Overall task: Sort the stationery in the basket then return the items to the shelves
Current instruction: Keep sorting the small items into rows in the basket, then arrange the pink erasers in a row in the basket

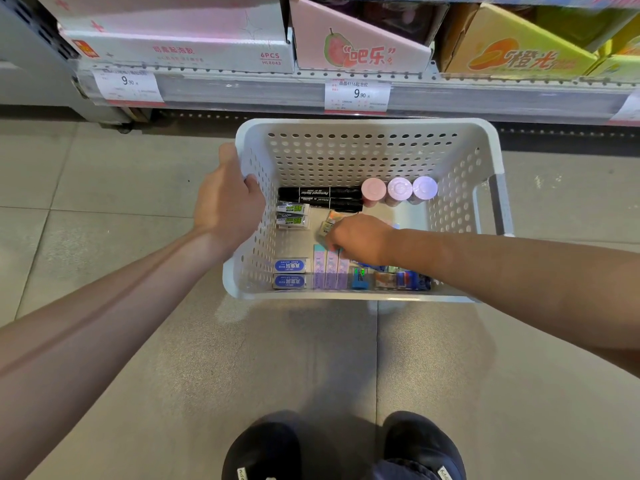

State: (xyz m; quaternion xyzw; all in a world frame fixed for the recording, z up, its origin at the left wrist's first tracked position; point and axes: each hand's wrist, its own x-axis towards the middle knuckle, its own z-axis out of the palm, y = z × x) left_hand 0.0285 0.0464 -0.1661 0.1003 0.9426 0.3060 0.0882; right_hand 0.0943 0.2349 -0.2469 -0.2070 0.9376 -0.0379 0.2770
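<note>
Two hands are at work: the right hand reaches down into the basket, fingers curled over a small pale packet on the floor of it, though whether it is truly pinched I cannot tell. The left hand grips the basket's left wall, thumb outside and fingers hooked over the rim.

Small boxed items like this look light and stiff, best taken by their long edges; wrappers may be slick.

Around the right hand, sorted groups lie close: green-labelled erasers and black markers towards the far left, three round-capped tubes standing at the far wall, blue erasers and lilac boxes near the front, and a jumble of mixed items under the forearm.

Bare floor remains on the right of the basket. Its high perforated walls limit sideways reach, so lifting straight up seems safest. Shelves with price tags run just beyond.
</note>
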